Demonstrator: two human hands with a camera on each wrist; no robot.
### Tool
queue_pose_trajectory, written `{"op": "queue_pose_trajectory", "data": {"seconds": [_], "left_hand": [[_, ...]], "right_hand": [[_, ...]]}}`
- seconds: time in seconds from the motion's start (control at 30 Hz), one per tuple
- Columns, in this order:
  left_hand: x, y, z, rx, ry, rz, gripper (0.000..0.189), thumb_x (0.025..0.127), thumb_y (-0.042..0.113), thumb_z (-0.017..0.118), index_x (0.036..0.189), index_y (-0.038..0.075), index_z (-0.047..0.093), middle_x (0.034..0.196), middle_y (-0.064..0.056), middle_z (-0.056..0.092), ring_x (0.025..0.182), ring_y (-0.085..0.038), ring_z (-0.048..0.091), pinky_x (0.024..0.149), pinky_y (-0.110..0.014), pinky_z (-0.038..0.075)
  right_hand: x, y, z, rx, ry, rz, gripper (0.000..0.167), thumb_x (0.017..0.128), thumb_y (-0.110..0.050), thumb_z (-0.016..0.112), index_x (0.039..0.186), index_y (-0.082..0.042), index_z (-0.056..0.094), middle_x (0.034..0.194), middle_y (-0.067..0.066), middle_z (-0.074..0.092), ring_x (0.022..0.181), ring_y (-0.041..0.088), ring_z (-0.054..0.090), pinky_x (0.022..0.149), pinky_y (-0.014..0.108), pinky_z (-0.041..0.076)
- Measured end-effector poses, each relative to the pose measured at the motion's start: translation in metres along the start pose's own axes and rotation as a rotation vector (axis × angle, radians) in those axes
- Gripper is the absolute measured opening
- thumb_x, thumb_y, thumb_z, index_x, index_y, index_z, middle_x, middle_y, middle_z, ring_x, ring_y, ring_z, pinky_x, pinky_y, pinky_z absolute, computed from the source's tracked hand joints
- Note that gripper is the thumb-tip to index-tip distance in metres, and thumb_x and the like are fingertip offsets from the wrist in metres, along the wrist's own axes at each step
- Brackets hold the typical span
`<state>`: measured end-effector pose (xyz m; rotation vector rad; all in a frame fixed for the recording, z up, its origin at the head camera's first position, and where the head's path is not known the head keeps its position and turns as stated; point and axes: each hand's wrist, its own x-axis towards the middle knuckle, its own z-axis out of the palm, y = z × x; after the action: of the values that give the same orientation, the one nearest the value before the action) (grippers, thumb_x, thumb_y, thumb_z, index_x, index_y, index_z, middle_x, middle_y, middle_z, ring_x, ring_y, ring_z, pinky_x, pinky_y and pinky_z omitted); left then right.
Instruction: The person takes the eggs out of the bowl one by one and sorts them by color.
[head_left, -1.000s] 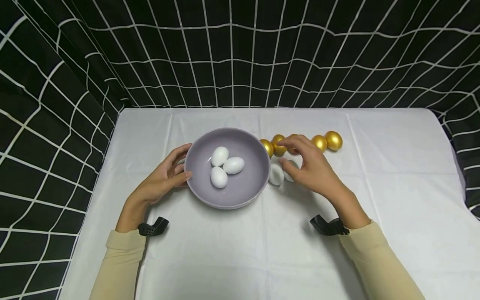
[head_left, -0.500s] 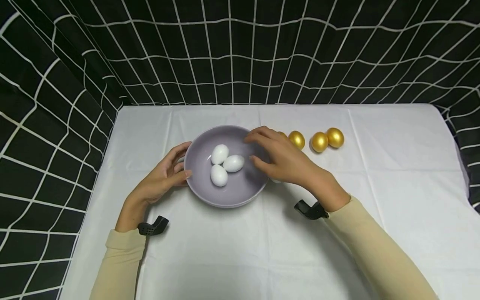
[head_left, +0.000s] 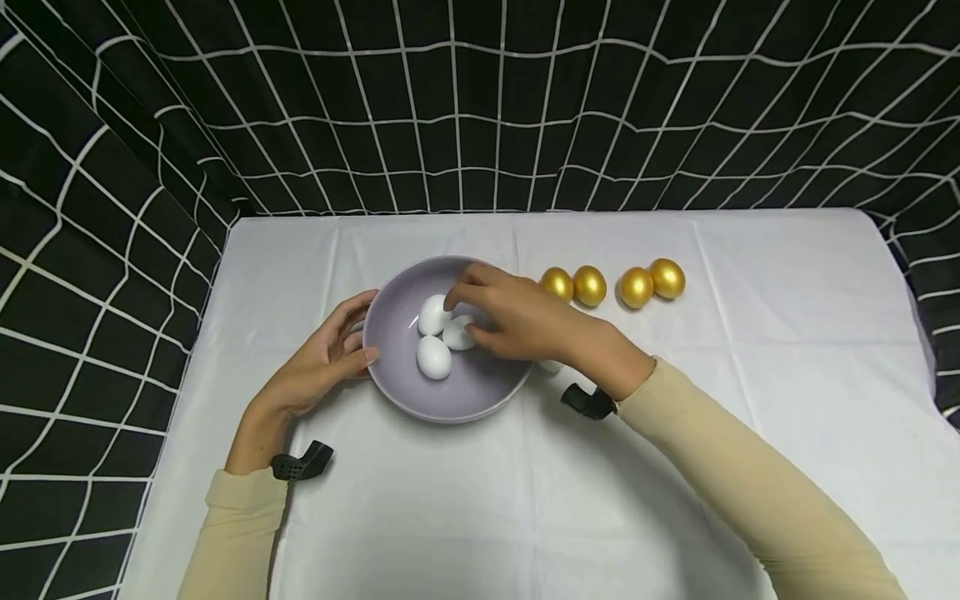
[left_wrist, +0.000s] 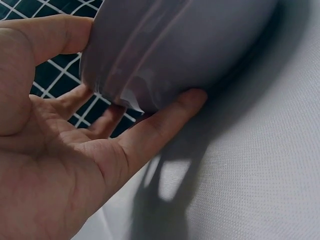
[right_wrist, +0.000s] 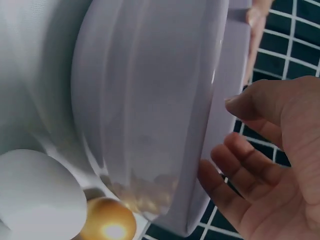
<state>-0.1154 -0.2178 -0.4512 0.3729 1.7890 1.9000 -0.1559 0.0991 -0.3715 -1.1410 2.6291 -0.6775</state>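
We pinch lilac bowl in left hand; right hand, thumb and fingers apart, over white eggs inside bowl; golden eggs right of bowl.

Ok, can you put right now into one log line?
left hand: grips bowl | right hand: over bowl, thumb and fingers apart | in bowl: white eggs | on table: gold eggs

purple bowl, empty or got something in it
Not empty: in the head view, three white eggs sit clustered inside the purple bowl.
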Motion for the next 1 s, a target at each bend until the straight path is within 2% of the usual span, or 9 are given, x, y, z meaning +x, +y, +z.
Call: {"op": "queue_pose_trajectory", "data": {"seconds": [0.07,0.13,0.3,0.43,0.67,0.87,1.0], "left_hand": [[0.000,0.001,0.000,-0.006,0.002,0.003,0.079,0.103,-0.002,0.058,0.168,0.018,0.018,0.171,-0.014,0.025,0.139,-0.013,0.055,0.095,-0.035,0.062],[0.000,0.001,0.000,-0.009,0.007,0.003,0.079,0.103,-0.003,0.057,0.168,0.018,0.018,0.171,-0.013,0.026,0.138,-0.013,0.055,0.095,-0.034,0.062],[-0.002,0.002,0.000,-0.010,0.015,-0.003,0.079,0.103,-0.003,0.057,0.168,0.019,0.018,0.171,-0.012,0.025,0.138,-0.013,0.055,0.095,-0.034,0.062],[-0.002,0.001,0.000,-0.009,0.010,-0.009,0.079,0.104,-0.003,0.057,0.168,0.019,0.018,0.171,-0.012,0.025,0.138,-0.013,0.055,0.095,-0.034,0.062],[0.000,0.002,0.001,-0.004,0.009,-0.008,0.079,0.103,-0.002,0.057,0.168,0.019,0.017,0.170,-0.012,0.026,0.138,-0.012,0.054,0.095,-0.034,0.062],[-0.001,0.003,0.002,0.000,0.012,-0.007,0.080,0.103,-0.003,0.057,0.168,0.018,0.017,0.170,-0.014,0.026,0.138,-0.012,0.054,0.095,-0.034,0.062],[-0.001,0.001,0.001,-0.002,0.013,-0.005,0.080,0.102,-0.003,0.057,0.168,0.018,0.017,0.170,-0.014,0.026,0.138,-0.013,0.054,0.096,-0.034,0.062]], "right_hand": [[0.004,-0.002,0.000,-0.042,-0.022,-0.010,0.027,0.096,-0.013,0.068,0.123,-0.017,0.070,0.124,0.007,0.064,0.106,0.024,0.065,0.082,0.043,0.059],[0.008,-0.004,0.001,-0.063,-0.043,-0.039,0.026,0.095,-0.012,0.070,0.122,-0.016,0.071,0.122,0.007,0.065,0.107,0.024,0.065,0.082,0.044,0.059],[0.018,-0.006,0.005,-0.066,-0.077,-0.123,0.025,0.093,-0.009,0.074,0.117,-0.011,0.073,0.118,0.010,0.067,0.109,0.026,0.065,0.097,0.043,0.056],[0.023,-0.008,0.008,-0.090,-0.117,-0.124,0.026,0.093,-0.008,0.072,0.119,-0.012,0.073,0.119,0.010,0.067,0.106,0.024,0.065,0.097,0.042,0.056],[0.031,-0.011,0.011,-0.136,-0.169,-0.139,0.027,0.092,-0.005,0.068,0.118,-0.010,0.074,0.114,0.010,0.068,0.099,0.026,0.066,0.090,0.041,0.057],[0.033,-0.013,0.012,-0.186,-0.256,-0.063,0.031,0.091,-0.005,0.069,0.120,-0.013,0.074,0.118,0.012,0.067,0.103,0.030,0.066,0.095,0.043,0.055],[0.032,-0.013,0.011,-0.192,-0.284,-0.002,0.038,0.088,-0.003,0.069,0.123,-0.016,0.074,0.122,0.011,0.066,0.106,0.030,0.066,0.097,0.043,0.055]]}}
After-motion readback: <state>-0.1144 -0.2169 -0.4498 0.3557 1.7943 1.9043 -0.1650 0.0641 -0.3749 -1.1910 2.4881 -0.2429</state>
